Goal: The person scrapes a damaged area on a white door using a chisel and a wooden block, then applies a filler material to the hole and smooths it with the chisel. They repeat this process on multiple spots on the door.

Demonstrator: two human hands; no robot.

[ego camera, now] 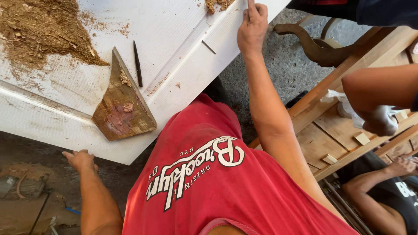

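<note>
I see my left hand gripping the white door at its near edge, my right hand closed on its far edge.

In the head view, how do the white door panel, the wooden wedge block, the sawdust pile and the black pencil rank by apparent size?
Largest to smallest:
1. white door panel
2. sawdust pile, partly cut off by the frame
3. wooden wedge block; it lies nearer the camera, so its place against the pile is unsure
4. black pencil
</note>
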